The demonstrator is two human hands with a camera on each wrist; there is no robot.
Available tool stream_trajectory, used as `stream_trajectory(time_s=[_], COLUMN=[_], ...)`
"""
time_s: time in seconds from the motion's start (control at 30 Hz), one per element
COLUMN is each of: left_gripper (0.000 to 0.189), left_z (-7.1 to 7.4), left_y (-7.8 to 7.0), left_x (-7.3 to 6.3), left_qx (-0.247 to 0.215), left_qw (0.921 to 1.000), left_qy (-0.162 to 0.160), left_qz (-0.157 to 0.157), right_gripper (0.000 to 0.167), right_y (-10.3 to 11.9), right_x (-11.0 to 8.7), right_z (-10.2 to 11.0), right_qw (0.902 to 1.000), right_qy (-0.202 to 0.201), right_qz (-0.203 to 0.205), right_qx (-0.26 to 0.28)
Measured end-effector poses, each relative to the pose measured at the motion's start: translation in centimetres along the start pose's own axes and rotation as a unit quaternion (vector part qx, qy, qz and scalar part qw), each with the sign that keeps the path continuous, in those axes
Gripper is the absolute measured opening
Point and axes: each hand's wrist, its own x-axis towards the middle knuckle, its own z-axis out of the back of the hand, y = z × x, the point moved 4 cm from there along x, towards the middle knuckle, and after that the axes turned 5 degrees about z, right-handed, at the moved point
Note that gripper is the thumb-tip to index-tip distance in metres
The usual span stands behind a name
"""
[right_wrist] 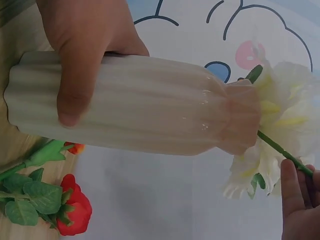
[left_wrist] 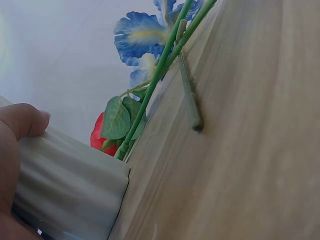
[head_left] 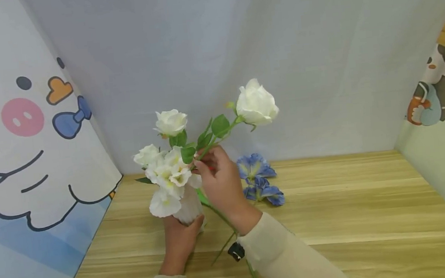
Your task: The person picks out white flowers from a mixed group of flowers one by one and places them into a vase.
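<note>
My left hand (head_left: 179,242) grips the lower body of a ribbed white vase (right_wrist: 145,107), its thumb across the front in the right wrist view. The vase stands on the table, holding white blooms (head_left: 166,175) and a smaller white rose (head_left: 171,122) at the back. At the vase's mouth, my right hand (head_left: 226,185) pinches the green stem (right_wrist: 277,147) of a large white rose (head_left: 257,103). That stem slants into the opening, with the bloom leaning up and right. Its lower end is hidden inside the vase.
Blue irises (head_left: 256,167) lie on the wooden table (head_left: 352,216) right of the vase. Beside it are a red rose (right_wrist: 75,212) with green leaves and several loose green stems (left_wrist: 160,70), running under my right forearm. A pale curtain (head_left: 319,60) hangs behind.
</note>
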Motion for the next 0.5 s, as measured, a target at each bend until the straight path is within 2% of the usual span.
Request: stream_trajectory(time_s=[0.13, 0.23, 0.5], left_gripper=[0.085, 0.088, 0.085], left_z=[0.1, 0.2, 0.2], left_y=[0.0, 0.0, -0.3], left_x=[0.0, 0.0, -0.1], left_qx=[-0.003, -0.004, -0.005], left_qw=[1.0, 1.0, 1.0], left_qy=[0.001, 0.004, 0.006], left_qz=[0.002, 0.008, -0.002], right_gripper=[0.013, 0.014, 0.013], right_y=[0.8, 0.8, 0.5], right_x=[0.6, 0.9, 1.3], right_z=[-0.2, -0.3, -0.4], right_qw=[0.9983, 0.9969, 0.9958], right_qy=[0.052, 0.078, 0.091], right_qz=[0.011, 0.006, 0.013], right_qx=[-0.024, -0.012, 0.001])
